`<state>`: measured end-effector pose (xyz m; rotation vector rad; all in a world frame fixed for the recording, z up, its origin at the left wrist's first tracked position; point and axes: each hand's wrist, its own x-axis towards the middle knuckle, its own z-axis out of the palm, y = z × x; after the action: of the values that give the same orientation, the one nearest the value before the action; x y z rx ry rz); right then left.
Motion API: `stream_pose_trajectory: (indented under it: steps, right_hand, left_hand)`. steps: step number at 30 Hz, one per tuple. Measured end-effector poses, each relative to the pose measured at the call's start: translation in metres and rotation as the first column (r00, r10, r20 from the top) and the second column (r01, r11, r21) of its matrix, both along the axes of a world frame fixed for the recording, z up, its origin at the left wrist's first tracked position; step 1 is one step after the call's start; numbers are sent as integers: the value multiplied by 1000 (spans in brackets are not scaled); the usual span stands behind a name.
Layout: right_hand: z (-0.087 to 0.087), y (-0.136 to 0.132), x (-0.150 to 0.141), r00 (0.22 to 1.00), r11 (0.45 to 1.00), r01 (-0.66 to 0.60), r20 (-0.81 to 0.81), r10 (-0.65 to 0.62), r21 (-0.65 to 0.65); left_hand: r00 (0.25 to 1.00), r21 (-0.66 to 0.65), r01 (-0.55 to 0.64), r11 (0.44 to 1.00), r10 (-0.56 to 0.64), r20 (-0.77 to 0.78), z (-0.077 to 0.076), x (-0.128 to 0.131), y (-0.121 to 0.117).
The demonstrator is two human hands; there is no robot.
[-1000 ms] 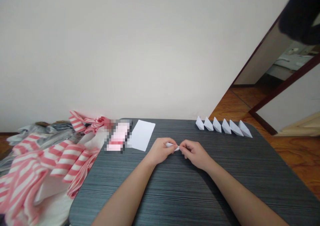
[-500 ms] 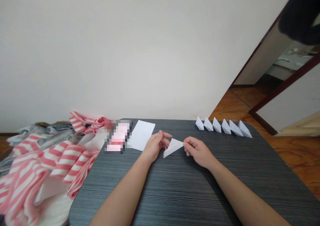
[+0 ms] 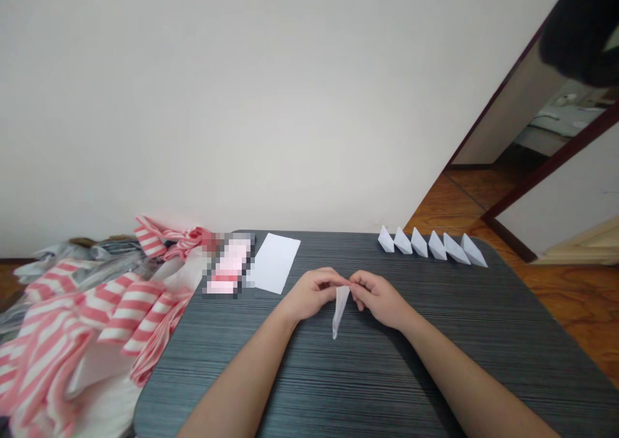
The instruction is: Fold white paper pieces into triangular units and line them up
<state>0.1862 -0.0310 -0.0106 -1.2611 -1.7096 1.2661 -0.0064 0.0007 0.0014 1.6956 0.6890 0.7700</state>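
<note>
A folded white paper [image 3: 340, 312] points toward me over the table, seen nearly edge-on as a narrow strip. At its far end, the fingers of my left hand [image 3: 315, 292] and my right hand [image 3: 376, 296] meet and pinch it from both sides. The fingertips partly hide the paper's upper end. Left of my hands lies a flat stack or sheet of white paper [image 3: 277, 262]. At the far right of the table stand several folded white paper boats [image 3: 438, 246] in a row.
The dark wood-grain table [image 3: 338, 386] meets a white wall behind. A pixelated pink and white item [image 3: 229, 264] lies at its far left. Red-and-white striped cloth [image 3: 97, 315] is heaped beside the left edge. Beyond the right side, a wooden floor [image 3: 449, 199] leads to a doorway.
The paper has turned from a broad triangle to a narrow strip pointing toward me. My left hand has moved right, and its fingers have closed on the paper beside my right hand.
</note>
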Motion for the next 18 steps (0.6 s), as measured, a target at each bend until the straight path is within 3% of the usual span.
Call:
stream_pose_trajectory:
  steps: [8, 13, 18]
  right_hand:
    - [10, -2, 0, 998, 997, -64, -6, 64, 31]
    - [-3, 1, 5, 983, 986, 161, -83, -163, -32]
    - [-8, 6, 10, 924, 956, 287, -249, -291, -52]
  left_hand:
    - [998, 44, -36, 998, 38, -48, 0, 2, -1]
    - [990, -57, -124, 991, 119, -80, -4, 2, -3]
    - [967, -11, -228, 974, 225, -120, -5, 3, -4]
